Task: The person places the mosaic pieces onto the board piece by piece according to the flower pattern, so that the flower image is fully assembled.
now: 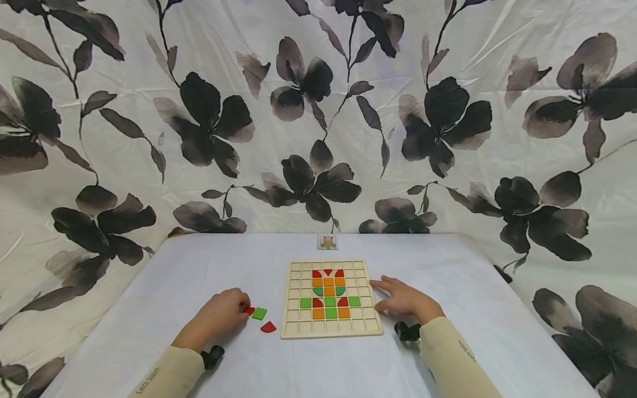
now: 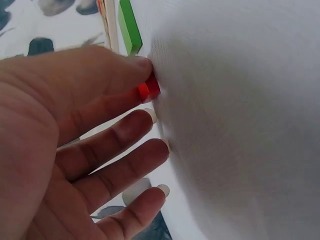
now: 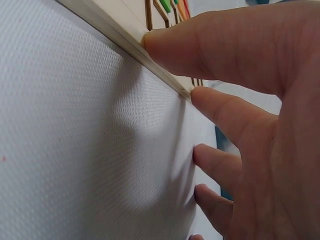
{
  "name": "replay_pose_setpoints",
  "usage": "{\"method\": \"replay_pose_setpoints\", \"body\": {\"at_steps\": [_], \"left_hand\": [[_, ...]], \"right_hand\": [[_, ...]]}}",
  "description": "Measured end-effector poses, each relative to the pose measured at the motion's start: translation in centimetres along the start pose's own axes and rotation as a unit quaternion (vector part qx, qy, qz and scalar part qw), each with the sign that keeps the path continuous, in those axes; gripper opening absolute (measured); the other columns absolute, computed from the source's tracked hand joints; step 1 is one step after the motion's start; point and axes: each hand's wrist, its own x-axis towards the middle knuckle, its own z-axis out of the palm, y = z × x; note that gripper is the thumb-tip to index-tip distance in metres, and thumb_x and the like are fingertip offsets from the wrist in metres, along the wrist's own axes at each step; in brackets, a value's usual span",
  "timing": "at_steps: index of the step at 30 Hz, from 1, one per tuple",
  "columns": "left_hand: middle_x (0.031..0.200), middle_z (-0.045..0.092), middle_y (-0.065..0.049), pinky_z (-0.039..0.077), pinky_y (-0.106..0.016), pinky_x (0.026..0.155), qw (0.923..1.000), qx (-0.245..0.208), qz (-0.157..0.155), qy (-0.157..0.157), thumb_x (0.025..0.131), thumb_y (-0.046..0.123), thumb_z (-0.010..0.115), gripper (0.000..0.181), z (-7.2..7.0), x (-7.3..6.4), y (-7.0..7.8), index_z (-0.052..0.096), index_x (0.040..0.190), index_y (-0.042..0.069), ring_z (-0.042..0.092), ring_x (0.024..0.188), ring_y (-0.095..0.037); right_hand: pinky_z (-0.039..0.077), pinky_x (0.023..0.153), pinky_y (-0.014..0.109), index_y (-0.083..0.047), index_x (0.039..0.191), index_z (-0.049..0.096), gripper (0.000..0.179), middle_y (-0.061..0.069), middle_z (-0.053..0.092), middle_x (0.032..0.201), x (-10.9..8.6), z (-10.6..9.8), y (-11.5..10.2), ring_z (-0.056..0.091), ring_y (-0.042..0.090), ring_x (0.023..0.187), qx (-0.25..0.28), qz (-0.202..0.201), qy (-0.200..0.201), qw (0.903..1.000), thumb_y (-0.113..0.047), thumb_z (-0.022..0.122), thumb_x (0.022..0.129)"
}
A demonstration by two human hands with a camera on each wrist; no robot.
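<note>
In the head view a square wooden grid board lies on the white table, with red, orange and green tiles set in its middle cells. Left of it, my left hand pinches a red tile between thumb and index finger, low at the cloth; the other fingers stretch out loosely. Beside that tile lie a green square tile and a red fan-shaped tile. My right hand rests at the board's right edge, thumb and index fingertip touching its side, the fingers fairly straight.
A small pattern card lies behind the board near the table's far edge. The white cloth covers the table. A curtain with dark flowers hangs behind. Each wrist wears a dark strapped device.
</note>
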Motion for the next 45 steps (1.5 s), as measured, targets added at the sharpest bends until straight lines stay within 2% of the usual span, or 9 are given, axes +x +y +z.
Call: {"method": "replay_pose_setpoints", "body": {"at_steps": [8,13,18,23,29,32,38,41,45], "left_hand": [[0.088,0.062,-0.003,0.049,-0.031,0.067,0.9989,-0.047,-0.005,0.006,0.081,0.012,0.071,0.021,0.2,0.8,0.4,0.065,0.101,0.011,0.052,0.074,-0.017],[0.088,0.062,-0.001,0.047,-0.028,0.064,0.9967,-0.081,0.001,0.001,0.079,0.010,0.071,0.026,0.4,1.5,2.2,0.066,0.104,0.012,0.052,0.074,-0.016],[0.088,0.061,0.001,0.048,-0.027,0.063,0.9949,-0.097,0.024,-0.003,0.080,0.011,0.072,0.030,0.7,1.8,4.4,0.065,0.109,0.011,0.052,0.074,-0.015],[0.086,0.061,0.002,0.048,-0.027,0.063,0.9917,-0.111,0.063,-0.016,0.081,0.015,0.074,0.027,1.3,2.2,6.1,0.067,0.107,0.010,0.053,0.076,-0.015],[0.086,0.059,0.006,0.046,-0.029,0.071,0.9848,-0.081,0.152,-0.021,0.082,0.011,0.071,0.020,2.3,3.1,7.4,0.070,0.102,0.011,0.052,0.078,-0.012],[0.088,0.058,0.007,0.047,-0.029,0.075,0.9817,-0.057,0.180,-0.025,0.082,0.009,0.068,0.018,2.7,3.4,7.9,0.071,0.100,0.013,0.050,0.080,-0.011],[0.091,0.059,0.008,0.049,-0.031,0.081,0.9822,-0.041,0.178,-0.043,0.085,0.009,0.067,0.017,2.9,3.4,8.7,0.072,0.100,0.014,0.050,0.082,-0.010],[0.091,0.062,0.008,0.050,-0.034,0.085,0.9831,-0.032,0.175,-0.042,0.086,0.010,0.068,0.015,2.9,3.5,9.0,0.073,0.099,0.014,0.052,0.083,-0.010],[0.093,0.064,0.007,0.051,-0.034,0.087,0.9813,-0.011,0.189,-0.033,0.086,0.009,0.068,0.014,2.9,3.6,9.3,0.075,0.098,0.014,0.055,0.086,-0.010]], "right_hand": [[0.024,0.110,0.066,-0.025,0.146,0.043,0.069,0.012,0.028,0.158,0.0,0.0,0.1,0.024,0.039,0.146,-0.001,0.002,-0.001,1.0000,-0.031,0.066,0.082],[0.023,0.110,0.066,-0.025,0.147,0.042,0.069,0.012,0.028,0.158,0.0,0.1,0.2,0.023,0.039,0.146,-0.003,0.003,-0.001,1.0000,-0.032,0.065,0.083],[0.024,0.110,0.065,-0.025,0.147,0.042,0.068,0.012,0.028,0.158,-0.1,0.1,0.2,0.023,0.039,0.146,0.000,0.003,-0.001,1.0000,-0.032,0.065,0.083],[0.024,0.111,0.065,-0.024,0.147,0.043,0.069,0.012,0.028,0.158,0.0,0.2,0.1,0.024,0.039,0.146,0.005,0.002,-0.002,1.0000,-0.032,0.066,0.083],[0.024,0.111,0.065,-0.025,0.147,0.043,0.068,0.012,0.028,0.158,0.0,0.2,0.0,0.023,0.038,0.146,0.005,0.006,-0.002,1.0000,-0.032,0.066,0.083],[0.023,0.111,0.065,-0.025,0.146,0.043,0.068,0.012,0.028,0.158,0.0,0.2,-0.1,0.023,0.038,0.146,0.007,0.005,-0.002,1.0000,-0.032,0.066,0.082],[0.023,0.111,0.065,-0.025,0.146,0.043,0.068,0.012,0.028,0.159,-0.2,0.0,-0.2,0.022,0.039,0.146,0.008,0.004,-0.003,1.0000,-0.031,0.066,0.083],[0.023,0.111,0.065,-0.025,0.146,0.043,0.067,0.011,0.027,0.159,-0.3,-0.2,-0.3,0.022,0.038,0.147,0.010,0.006,-0.001,0.9999,-0.031,0.066,0.083],[0.023,0.111,0.065,-0.025,0.147,0.043,0.067,0.012,0.027,0.159,-0.3,-0.2,-0.3,0.022,0.038,0.147,0.010,0.007,-0.001,0.9999,-0.031,0.065,0.084]]}}
